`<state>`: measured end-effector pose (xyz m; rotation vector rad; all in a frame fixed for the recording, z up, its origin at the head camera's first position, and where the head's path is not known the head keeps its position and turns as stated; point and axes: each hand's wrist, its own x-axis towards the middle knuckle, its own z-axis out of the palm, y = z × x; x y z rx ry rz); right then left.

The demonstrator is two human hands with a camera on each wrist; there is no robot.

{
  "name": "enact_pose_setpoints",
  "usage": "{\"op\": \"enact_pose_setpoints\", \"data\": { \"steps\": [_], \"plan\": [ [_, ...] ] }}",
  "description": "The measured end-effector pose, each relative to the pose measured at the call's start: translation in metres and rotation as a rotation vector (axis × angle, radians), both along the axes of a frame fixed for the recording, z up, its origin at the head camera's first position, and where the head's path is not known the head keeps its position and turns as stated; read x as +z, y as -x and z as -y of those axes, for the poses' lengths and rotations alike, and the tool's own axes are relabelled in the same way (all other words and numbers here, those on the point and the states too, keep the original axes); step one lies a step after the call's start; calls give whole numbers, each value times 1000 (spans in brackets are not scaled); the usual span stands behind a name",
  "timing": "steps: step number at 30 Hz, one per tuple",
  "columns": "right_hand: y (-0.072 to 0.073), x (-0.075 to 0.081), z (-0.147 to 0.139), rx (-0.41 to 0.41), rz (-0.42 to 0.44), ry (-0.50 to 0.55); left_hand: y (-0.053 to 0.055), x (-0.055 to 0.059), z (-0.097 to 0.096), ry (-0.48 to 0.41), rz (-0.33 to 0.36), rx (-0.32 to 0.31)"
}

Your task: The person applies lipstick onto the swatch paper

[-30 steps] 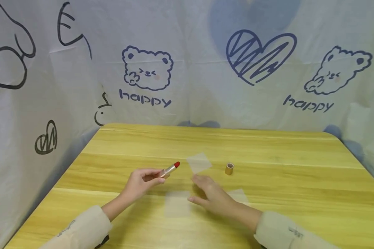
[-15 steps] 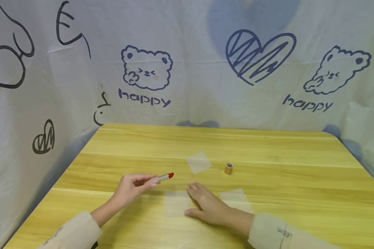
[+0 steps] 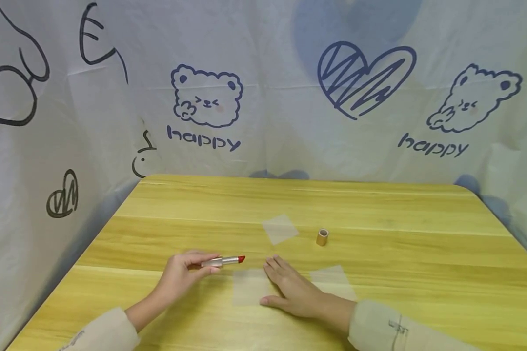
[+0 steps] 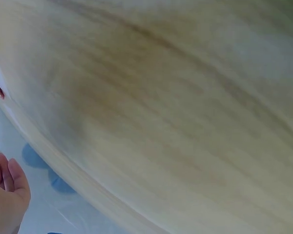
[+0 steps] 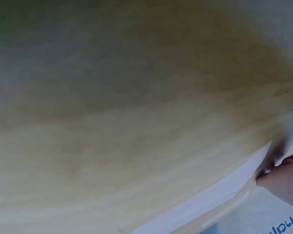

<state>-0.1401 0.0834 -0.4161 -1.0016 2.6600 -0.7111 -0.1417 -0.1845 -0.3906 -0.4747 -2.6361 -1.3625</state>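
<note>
My left hand (image 3: pixel 179 274) pinches an uncapped lipstick (image 3: pixel 224 261) between thumb and fingers. Its red tip points right, and it lies nearly level above the table. My right hand (image 3: pixel 292 287) rests with fingers extended over the right edge of a thin whitish square sheet (image 3: pixel 248 288). The lipstick's tip is just beyond that sheet's far edge. In the left wrist view part of the left hand (image 4: pixel 10 195) shows at the lower left, with a bit of red at its fingers. The right wrist view catches the right hand (image 5: pixel 285 180) beside a white sheet (image 5: pixel 210 200).
A gold cap (image 3: pixel 322 237) stands upright, hollow end up, beyond the right hand. One thin square sheet (image 3: pixel 280 229) lies farther back, and another sheet (image 3: pixel 332 281) lies partly behind the right forearm. The wooden table (image 3: pixel 399 234) meets a drawn-on cloth backdrop (image 3: pixel 285 122).
The left hand has moved left and down, and the lipstick has turned from slanting upward to nearly level. The right hand has come nearer and settled at the front sheet's edge.
</note>
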Motion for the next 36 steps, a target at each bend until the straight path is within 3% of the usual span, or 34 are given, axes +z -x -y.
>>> {"op": "enact_pose_setpoints", "data": {
  "steps": [8, 24, 36],
  "plan": [
    [0, -1, 1, -6, -9, -12, -3, -4, -2, 0, -53, 15],
    [-1, -2, 0, 5, -38, -39, -9, -8, -13, 102, -241, -49],
    [-1, -2, 1, 12, -54, -65, -9, -10, -24, 138, -268, -119]
  ]
}}
